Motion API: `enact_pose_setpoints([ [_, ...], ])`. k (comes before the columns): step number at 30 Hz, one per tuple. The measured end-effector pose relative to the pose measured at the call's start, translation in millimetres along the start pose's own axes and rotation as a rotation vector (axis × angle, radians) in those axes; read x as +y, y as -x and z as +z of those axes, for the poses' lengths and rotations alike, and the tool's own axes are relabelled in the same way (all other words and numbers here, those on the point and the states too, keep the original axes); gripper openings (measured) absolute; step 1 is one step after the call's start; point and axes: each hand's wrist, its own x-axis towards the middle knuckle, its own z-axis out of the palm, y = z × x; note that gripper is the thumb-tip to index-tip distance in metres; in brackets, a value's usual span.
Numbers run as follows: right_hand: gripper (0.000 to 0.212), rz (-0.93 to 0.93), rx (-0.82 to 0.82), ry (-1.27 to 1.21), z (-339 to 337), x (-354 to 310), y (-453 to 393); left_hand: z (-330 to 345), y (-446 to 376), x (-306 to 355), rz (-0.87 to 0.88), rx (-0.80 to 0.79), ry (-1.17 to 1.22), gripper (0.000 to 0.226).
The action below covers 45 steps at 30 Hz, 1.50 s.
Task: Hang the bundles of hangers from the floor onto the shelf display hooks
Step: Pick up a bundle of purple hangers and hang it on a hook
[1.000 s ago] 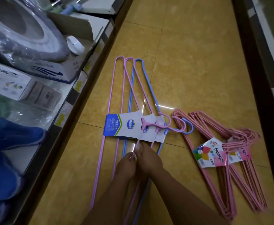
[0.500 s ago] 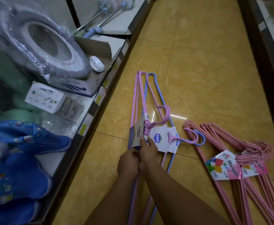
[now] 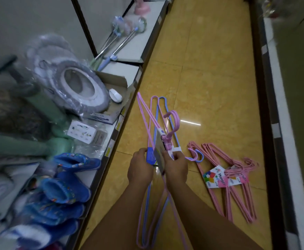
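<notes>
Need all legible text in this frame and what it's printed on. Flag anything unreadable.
"Hanger": card label on the pink hanger bundle lying on the floor.
"LONG...": small white box on the shelf; the rest is blurred.
Second pink card label: partly covered, only "...ger" shows.
Blue card held by both hands: print too blurred.
Yellow shelf-edge tags: unreadable.

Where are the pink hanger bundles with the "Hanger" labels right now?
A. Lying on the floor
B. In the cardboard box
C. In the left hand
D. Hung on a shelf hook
A: the pink hanger bundles lie flat on the floor, right of both hands and untouched.
</notes>
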Motion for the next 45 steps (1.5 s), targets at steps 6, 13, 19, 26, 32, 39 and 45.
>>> enact_pose_setpoints([
  [6, 0.028, -0.181, 0.027, 0.317, -83, -102, 68, -91, 46, 81, 0.051, 0.018, -0.006, 0.068],
  [13, 0.024, -0.49, 0.017, 0.712, -157, -212, 160, -184, 116, 164, 0.167, 0.08, -0.093, 0.07],
  [19, 0.025, -0.725, -0.089, 0.954, -196, -283, 222, -254, 168, 193, 0.282, 0.086, -0.397, 0.054],
  [26, 0.025, -0.915, -0.229, 0.893, -218, -324, 267, -307, 226, 193, 0.266, 0.213, -0.411, 0.04],
  [32, 0.026, -1.091, -0.402, 0.942, -228, -321, 307, -319, 296, 173, 0.139, 0.325, -0.383, 0.039],
  [39, 0.028, -1.267, -0.565, 0.988, -241, -288, 361, -302, 392, 140, -0.099, 0.494, -0.297, 0.037],
  [45, 0.029, -1.41, -0.714, 1.081, -236, -247, 423, -292, 472, 97, -0.3, 0.586, -0.241, 0.036],
])
